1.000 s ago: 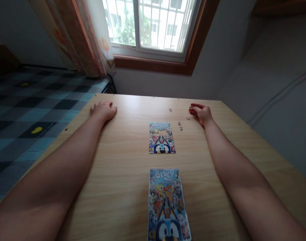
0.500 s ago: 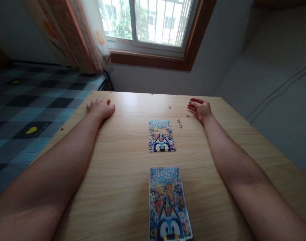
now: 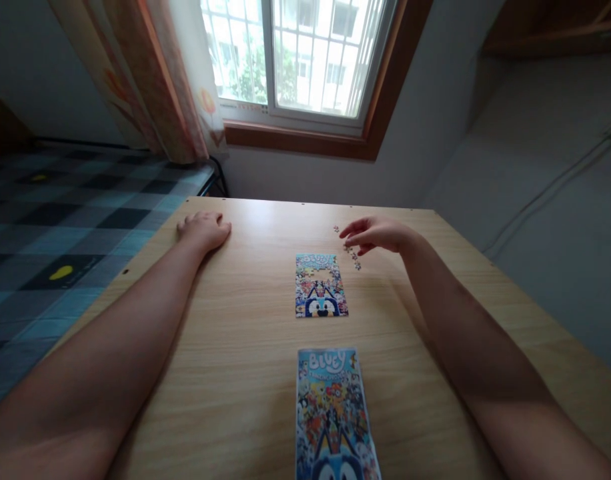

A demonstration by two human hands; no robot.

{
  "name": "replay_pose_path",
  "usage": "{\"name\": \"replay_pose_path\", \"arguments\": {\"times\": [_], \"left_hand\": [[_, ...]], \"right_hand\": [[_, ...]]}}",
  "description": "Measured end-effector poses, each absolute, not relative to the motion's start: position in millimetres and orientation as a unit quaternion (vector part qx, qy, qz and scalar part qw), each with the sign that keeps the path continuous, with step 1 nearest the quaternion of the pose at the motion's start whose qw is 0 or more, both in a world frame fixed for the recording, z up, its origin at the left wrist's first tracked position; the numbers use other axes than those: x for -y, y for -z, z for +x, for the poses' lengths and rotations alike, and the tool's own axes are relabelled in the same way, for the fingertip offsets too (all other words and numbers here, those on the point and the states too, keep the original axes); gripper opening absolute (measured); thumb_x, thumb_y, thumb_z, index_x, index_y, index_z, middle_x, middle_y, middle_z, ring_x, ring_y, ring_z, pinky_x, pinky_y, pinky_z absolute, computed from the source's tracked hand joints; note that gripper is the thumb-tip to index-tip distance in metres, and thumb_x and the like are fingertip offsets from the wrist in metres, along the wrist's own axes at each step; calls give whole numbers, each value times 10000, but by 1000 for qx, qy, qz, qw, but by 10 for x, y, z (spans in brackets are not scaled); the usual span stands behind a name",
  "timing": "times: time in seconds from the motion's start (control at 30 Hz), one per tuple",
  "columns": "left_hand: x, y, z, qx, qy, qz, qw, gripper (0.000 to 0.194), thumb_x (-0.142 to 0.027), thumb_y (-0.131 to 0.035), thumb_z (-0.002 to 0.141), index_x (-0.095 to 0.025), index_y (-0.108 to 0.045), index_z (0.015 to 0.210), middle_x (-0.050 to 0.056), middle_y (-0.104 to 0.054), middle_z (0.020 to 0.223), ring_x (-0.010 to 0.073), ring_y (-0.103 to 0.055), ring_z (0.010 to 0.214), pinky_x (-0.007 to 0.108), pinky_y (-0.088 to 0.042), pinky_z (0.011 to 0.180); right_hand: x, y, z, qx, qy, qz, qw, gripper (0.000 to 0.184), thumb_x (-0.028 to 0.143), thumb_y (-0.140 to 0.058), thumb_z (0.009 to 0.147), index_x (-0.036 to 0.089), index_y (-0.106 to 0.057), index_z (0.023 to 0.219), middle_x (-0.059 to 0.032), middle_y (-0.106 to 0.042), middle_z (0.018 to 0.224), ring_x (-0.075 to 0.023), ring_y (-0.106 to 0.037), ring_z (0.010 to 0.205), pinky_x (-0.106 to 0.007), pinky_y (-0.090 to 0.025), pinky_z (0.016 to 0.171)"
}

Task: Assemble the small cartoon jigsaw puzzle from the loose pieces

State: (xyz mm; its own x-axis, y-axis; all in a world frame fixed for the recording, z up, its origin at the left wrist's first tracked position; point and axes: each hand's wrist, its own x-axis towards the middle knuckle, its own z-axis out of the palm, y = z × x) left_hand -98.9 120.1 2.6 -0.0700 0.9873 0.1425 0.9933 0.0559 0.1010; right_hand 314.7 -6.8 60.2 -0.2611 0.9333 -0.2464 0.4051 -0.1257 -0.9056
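A small jigsaw piece (image 3: pixel 346 247) is pinched at the fingertips of my right hand (image 3: pixel 378 235), which hovers just past the upper right corner of a jigsaw puzzle (image 3: pixel 321 297). This puzzle lies flat and shows a blue cartoon dog's face, with a bare gap in its upper part. Two loose jigsaw pieces (image 3: pixel 356 261) lie below the right fingers, beside the puzzle. Another loose piece (image 3: pixel 336 229) rests farther back, left of the fingertips. Palm down near the table's far left edge, my left hand (image 3: pixel 204 231) rests with fingers loosely spread, holding nothing.
A picture sheet or box (image 3: pixel 330 407) with the same design lies nearest me on the wooden table (image 3: pixel 245 313). A bed with a checked cover (image 3: pixel 85 227) stands to the left. Beyond the table are a curtain (image 3: pixel 155 80) and a barred window (image 3: pixel 315 60).
My right hand has moved left with the jigsaw piece, from the right of the loose pieces to over them, covering one. My left hand stays in place. The view has tilted slightly.
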Motion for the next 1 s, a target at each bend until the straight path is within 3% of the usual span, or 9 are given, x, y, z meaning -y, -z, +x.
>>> {"name": "replay_pose_path", "arguments": {"times": [0.13, 0.33, 0.73, 1.0], "left_hand": [[-1195, -30, -990, 725, 89, -683, 18, 660, -575, -423, 862, -247, -581, 1413, 145, -532, 1487, 415, -453, 1335, 557, -368, 1086], [-1190, -47, -988, 724, 82, -685, 9, 663, -601, -417, 867, -262, -574, 1415, 133, -514, 1506, 405, -441, 1351, 550, -357, 1098], [-1156, -63, -961, 727, 82, -682, 8, 637, -555, -426, 872, -245, -577, 1407, 159, -518, 1495, 417, -439, 1348, 577, -364, 1083], [-1147, -68, -959, 726, 82, -683, 6, 644, -572, -415, 876, -241, -578, 1404, 156, -511, 1503, 408, -438, 1351, 561, -353, 1096]], "right_hand": [[111, -599, 2903, 649, -489, -563, 152, 280, 279, -876, 616, 193, -757, 855, -49, -726, 845, -128, -611, 667, -217, -523, 526], [84, -487, 2765, 678, -444, -574, 116, 185, 271, -825, 665, 208, -728, 809, -41, -705, 830, -126, -574, 643, -220, -432, 470], [76, -351, 2673, 691, -419, -578, 114, 183, 270, -809, 678, 206, -726, 829, -27, -709, 815, -114, -552, 611, -231, -373, 472], [90, -359, 2638, 715, -376, -579, 114, 143, 234, -785, 681, 171, -715, 788, -37, -698, 773, -128, -578, 665, -231, -399, 537]]}}
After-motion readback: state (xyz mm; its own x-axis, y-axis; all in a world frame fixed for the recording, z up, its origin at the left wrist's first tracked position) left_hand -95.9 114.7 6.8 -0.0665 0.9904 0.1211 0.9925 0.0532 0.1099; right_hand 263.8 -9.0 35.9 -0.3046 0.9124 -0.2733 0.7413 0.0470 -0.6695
